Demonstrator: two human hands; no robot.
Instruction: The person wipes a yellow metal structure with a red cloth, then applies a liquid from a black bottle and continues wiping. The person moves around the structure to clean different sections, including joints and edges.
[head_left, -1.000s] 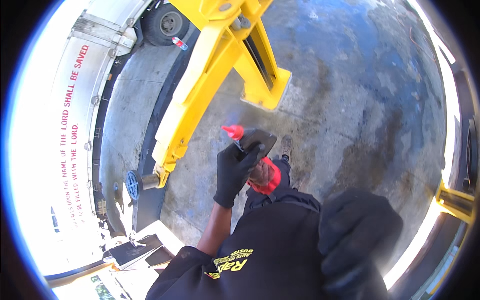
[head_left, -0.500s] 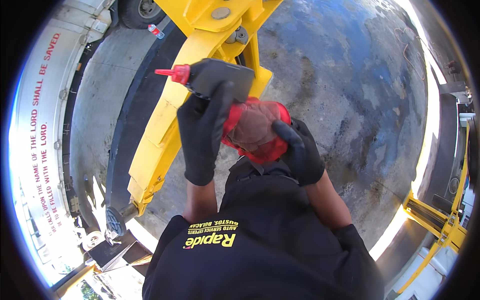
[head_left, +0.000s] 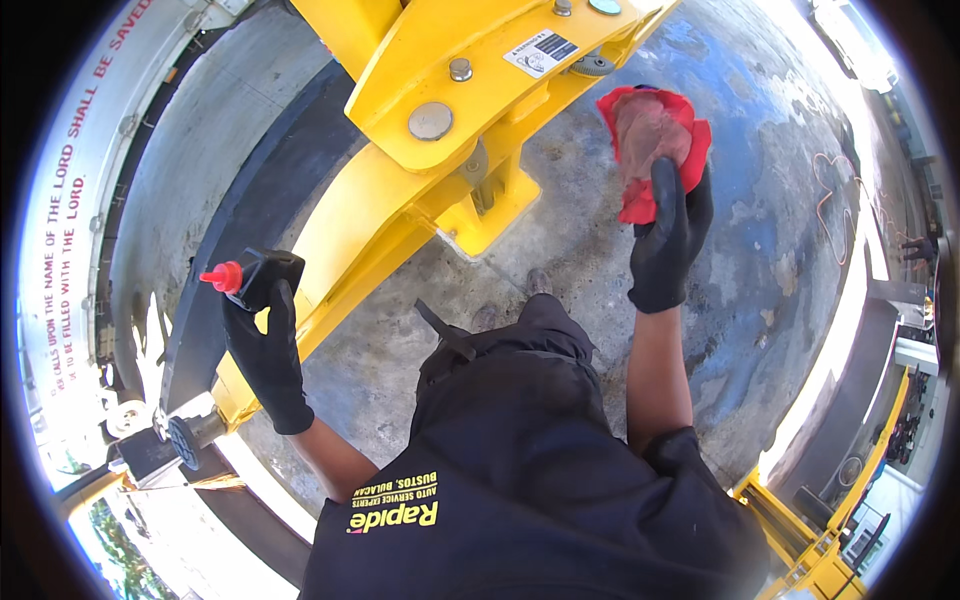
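Observation:
My left hand (head_left: 265, 350), in a black glove, is closed around a small black bottle (head_left: 275, 272) with a red nozzle cap (head_left: 222, 277). The nozzle points to the left, and part of the bottle is hidden by the fingers. Out to the right and farther forward, my gloved right hand (head_left: 668, 245) grips a crumpled red rag (head_left: 650, 135) with a faded brownish patch facing up. Thumb and fingers pinch its near edge. The two hands are wide apart.
A yellow steel lift arm (head_left: 345, 235) slants between my hands, with bolts and a round rubber pad (head_left: 184, 443) at its near end. A white vehicle side (head_left: 75, 230) stands at the left. On the stained concrete floor (head_left: 760, 290), a thin orange hose (head_left: 845, 215) lies at the right.
My hands have moved apart from close together in front of me. The left took the bottle left and nearer; the right carried the rag right and farther forward. The view has shifted too.

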